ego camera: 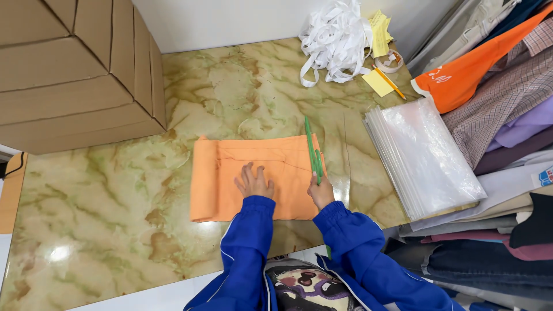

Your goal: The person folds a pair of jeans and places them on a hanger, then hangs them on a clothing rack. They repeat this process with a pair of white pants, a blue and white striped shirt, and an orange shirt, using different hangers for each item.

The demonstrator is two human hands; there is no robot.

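Head view shows an orange cloth (pixel 256 184) lying folded on the marble table (pixel 115 219), approx. in the middle. Left hand (pixel 253 183) rests flat on the cloth w/ fingers spread. Right hand (pixel 320 192), at the cloth's right edge, closes around a green stick (pixel 311 151); probably a folding tool, hard to tell. Step in hand seems to be smoothing a fold. Next move needs the stick kept along the edge. Right of the cloth lies a stack of clear bags (pixel 423 158).

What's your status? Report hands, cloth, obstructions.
Left hand flat on folded orange cloth. Right hand in a closed grip on green stick at cloth's right edge. Plastic bag stack lies apart, right.
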